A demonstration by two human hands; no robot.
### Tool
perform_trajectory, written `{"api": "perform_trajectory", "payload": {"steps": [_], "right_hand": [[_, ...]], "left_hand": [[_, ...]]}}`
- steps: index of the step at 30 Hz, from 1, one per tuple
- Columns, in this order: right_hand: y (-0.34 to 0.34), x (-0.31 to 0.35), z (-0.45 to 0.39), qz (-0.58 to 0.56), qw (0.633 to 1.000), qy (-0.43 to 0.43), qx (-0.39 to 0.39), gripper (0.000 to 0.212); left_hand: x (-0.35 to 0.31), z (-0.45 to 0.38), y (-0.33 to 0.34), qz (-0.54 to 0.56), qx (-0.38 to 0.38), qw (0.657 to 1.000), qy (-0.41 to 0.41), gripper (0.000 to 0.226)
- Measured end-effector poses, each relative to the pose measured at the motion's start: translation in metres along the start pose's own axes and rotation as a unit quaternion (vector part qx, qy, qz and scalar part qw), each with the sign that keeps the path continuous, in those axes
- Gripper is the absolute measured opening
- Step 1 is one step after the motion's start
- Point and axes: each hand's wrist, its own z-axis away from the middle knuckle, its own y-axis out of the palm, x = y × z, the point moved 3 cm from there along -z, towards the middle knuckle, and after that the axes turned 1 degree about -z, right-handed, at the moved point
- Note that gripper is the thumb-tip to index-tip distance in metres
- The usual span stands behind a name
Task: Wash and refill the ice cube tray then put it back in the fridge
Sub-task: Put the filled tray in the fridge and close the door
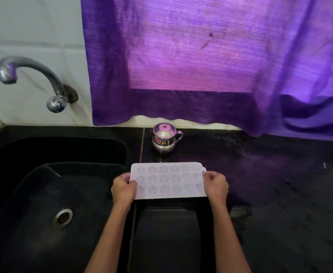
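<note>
A pale, whitish ice cube tray (167,181) with star, flower and heart shaped cells is held level over the black counter, just right of the sink. My left hand (123,189) grips its left short edge, and my right hand (215,186) grips its right short edge. The cells face up; I cannot tell whether they hold water. The black sink (43,194) lies to the left, with its metal drain (63,216). A steel tap (31,79) sticks out of the white wall above the sink; no water runs from it.
A small steel lidded pot (164,137) with a handle stands on the black counter (279,184) just behind the tray. A purple curtain (201,56) hangs over the counter's back. White tiles (33,26) cover the wall at left.
</note>
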Motion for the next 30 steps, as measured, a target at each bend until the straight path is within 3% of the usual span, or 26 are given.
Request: {"api": "perform_trajectory", "payload": {"steps": [12,21,30], "right_hand": [[0.018,0.044,0.042,-0.065,0.994,-0.086,0.012,0.022],[0.059,0.074,0.113,-0.069,0.98,-0.161,0.095,0.022],[0.098,0.085,0.218,-0.111,0.953,-0.208,0.191,0.018]], "left_hand": [[0.003,0.01,-0.063,0.062,-0.043,0.997,0.031,0.028],[0.047,0.039,-0.154,0.135,-0.18,0.974,-0.03,0.026],[0.103,0.106,-0.255,0.162,-0.289,0.943,-0.033,0.022]]}}
